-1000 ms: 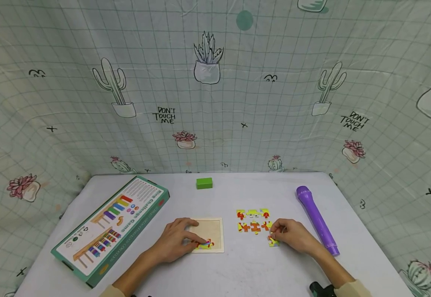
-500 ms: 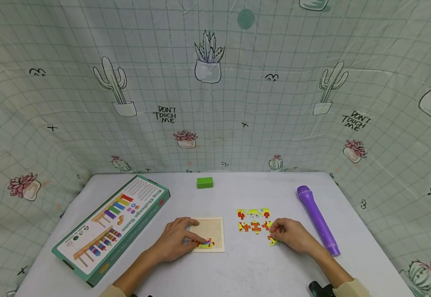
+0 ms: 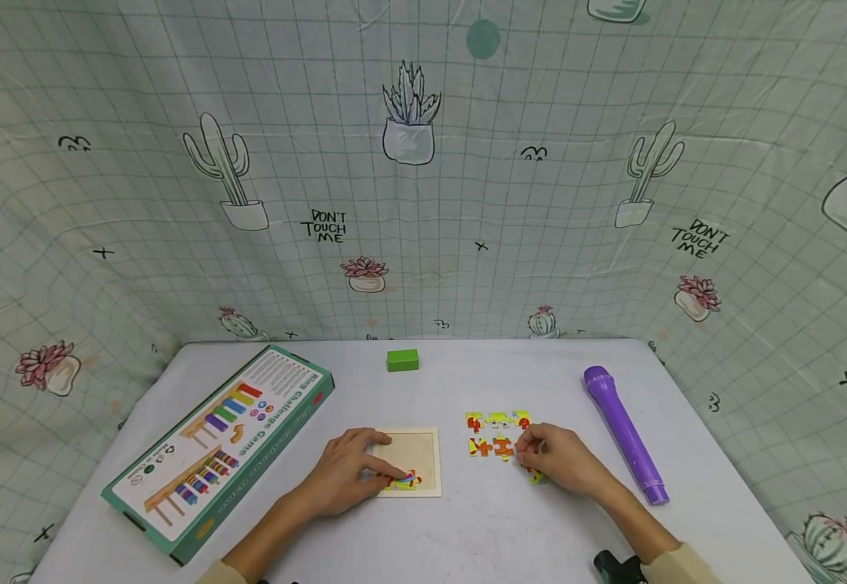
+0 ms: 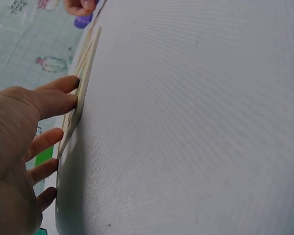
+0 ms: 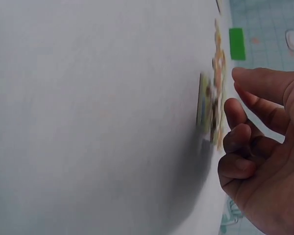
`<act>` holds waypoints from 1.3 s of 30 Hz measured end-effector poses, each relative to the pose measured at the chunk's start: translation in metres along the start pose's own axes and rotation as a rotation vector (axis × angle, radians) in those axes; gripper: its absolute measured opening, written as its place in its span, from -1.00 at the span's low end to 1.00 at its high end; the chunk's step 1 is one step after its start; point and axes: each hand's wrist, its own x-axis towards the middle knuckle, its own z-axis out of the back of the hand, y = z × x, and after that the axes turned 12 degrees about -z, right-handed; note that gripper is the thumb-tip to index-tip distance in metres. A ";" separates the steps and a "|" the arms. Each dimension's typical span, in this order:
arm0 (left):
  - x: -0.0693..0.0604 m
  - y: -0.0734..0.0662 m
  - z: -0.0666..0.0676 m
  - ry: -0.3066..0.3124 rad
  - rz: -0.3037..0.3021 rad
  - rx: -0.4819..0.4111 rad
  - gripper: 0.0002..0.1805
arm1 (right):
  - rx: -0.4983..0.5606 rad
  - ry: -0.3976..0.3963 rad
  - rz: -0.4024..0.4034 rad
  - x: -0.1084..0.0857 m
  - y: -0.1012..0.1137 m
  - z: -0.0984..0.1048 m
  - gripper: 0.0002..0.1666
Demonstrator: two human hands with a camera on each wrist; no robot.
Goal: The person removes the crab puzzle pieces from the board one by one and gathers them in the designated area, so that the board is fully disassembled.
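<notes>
My left hand (image 3: pixel 343 477) rests over the left side of a shallow wooden puzzle tray (image 3: pixel 425 453). Its extended index finger touches colourful puzzle pieces (image 3: pixel 412 482) along the tray's bottom edge. The left wrist view shows the fingers fairly straight over the rim of the tray (image 4: pixel 91 63). To the right, two rows of loose puzzle pieces (image 3: pixel 498 421) lie face up on the table. My right hand (image 3: pixel 561 459) is above the right end of the lower row, hiding the piece there. Its fingers are loosely bent, and the right wrist view shows nothing between them. A single piece (image 3: pixel 536 478) lies partly covered below.
A large green-edged game box (image 3: pixel 219 454) lies at the left. A green block (image 3: pixel 402 360) sits at the back. At the right is a purple microphone-shaped stick (image 3: pixel 626 438). A black object (image 3: pixel 616 567) shows by the right wrist, and a patterned cloth hangs behind.
My right hand has shifted up and left, from the single lower piece to the right end of the second row. My left hand has stayed in place on the tray.
</notes>
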 end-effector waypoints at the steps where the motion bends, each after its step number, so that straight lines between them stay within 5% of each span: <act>1: 0.000 0.000 0.000 -0.001 0.000 -0.002 -0.70 | 0.001 0.004 0.014 0.000 0.003 -0.002 -0.93; 20: 0.003 -0.001 -0.002 -0.046 0.034 0.027 -0.77 | -0.081 0.161 0.229 0.014 0.081 -0.066 -0.79; 29: 0.002 0.000 -0.002 -0.036 0.025 0.041 -0.69 | -0.158 0.206 0.257 0.018 0.099 -0.082 -0.60; 39: 0.002 0.001 -0.004 -0.035 0.018 0.057 -0.70 | -0.171 0.229 0.267 0.017 0.105 -0.088 -0.68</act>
